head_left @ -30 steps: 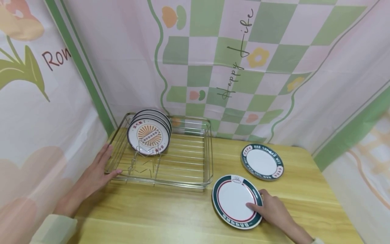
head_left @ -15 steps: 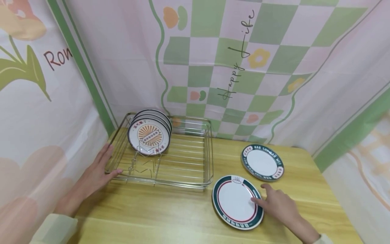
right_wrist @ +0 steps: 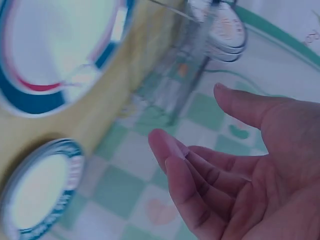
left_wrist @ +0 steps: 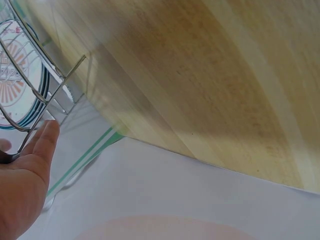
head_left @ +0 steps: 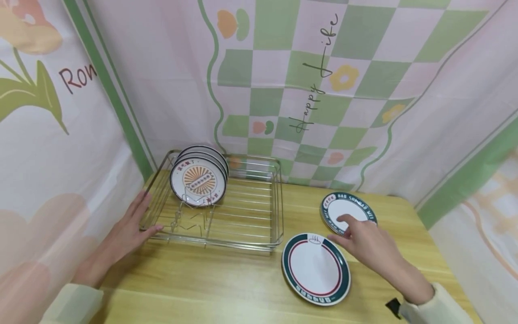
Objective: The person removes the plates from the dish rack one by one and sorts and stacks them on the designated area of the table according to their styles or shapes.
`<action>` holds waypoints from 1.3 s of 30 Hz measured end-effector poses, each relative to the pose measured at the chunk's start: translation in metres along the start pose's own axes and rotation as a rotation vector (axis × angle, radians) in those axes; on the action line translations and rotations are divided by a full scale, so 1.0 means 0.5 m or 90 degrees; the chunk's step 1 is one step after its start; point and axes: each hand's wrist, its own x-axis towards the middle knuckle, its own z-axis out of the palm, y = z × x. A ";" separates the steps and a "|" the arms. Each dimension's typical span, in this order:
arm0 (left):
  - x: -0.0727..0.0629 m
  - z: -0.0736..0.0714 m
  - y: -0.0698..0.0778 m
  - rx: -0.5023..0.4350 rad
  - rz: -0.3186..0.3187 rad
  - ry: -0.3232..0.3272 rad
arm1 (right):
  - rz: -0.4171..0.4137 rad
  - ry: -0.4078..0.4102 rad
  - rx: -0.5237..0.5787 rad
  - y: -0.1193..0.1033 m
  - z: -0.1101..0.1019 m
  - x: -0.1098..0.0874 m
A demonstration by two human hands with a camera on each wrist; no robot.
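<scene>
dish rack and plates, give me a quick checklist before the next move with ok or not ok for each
1. Dish rack supported: left hand touches its left end, ok
2. Right hand free: holds nothing, ok
3. Upright plates together: grouped at the rack's left side, ok
4. Room for more: rack's right part shows bare wire, looks ok
5. Red-ringed plate racked: lies on the table, not ok
6. Lettered plate single or stacked: cannot tell

Past the left hand (head_left: 125,231), the side cloth (head_left: 60,148) reads "Ron"; the checked cloth (head_left: 299,99) ahead, "Happy Life"; the plate (head_left: 344,207) by the right hand (head_left: 370,247), "HAO", "WEI".
</scene>
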 end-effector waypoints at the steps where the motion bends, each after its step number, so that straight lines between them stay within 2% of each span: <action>1: 0.000 0.000 0.000 0.000 -0.001 0.000 | -0.011 0.004 0.001 -0.011 -0.008 0.009; 8: -0.001 0.001 -0.001 0.001 -0.003 -0.003 | -0.080 0.013 0.010 -0.090 -0.055 0.075; 16: 0.002 0.003 0.000 0.006 0.003 -0.007 | -0.129 -0.016 0.074 -0.169 -0.060 0.147; 26: -0.003 0.004 -0.002 0.012 0.006 0.000 | -0.301 -0.013 0.153 -0.258 -0.044 0.242; 33: -0.002 0.005 -0.003 0.013 0.005 0.004 | -0.301 -0.017 0.189 -0.313 -0.029 0.317; 39: 0.002 0.001 -0.003 0.014 0.003 0.000 | -0.303 -0.039 0.218 -0.350 -0.005 0.363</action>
